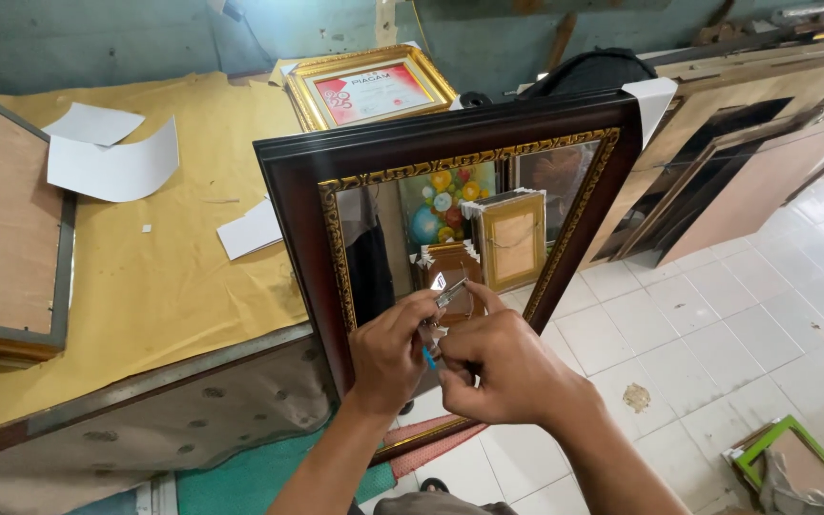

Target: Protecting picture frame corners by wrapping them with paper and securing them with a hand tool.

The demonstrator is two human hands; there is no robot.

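**Small tool worked at a mirror frame**

Left to right: yellow-covered table [174, 277]; our left hand [391, 351] and right hand [503, 370], both pinched shut on a small metal tool [448, 294], before the dark gilt-edged framed mirror [450, 143] propped against the table. Next move likely needs steady fingertip control.

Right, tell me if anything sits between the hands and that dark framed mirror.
Nothing visible does. The left hand and right hand are together right in front of the lower part of the dark framed mirror, pinching a small metal tool with a blue bit between them; only that tool sits there.
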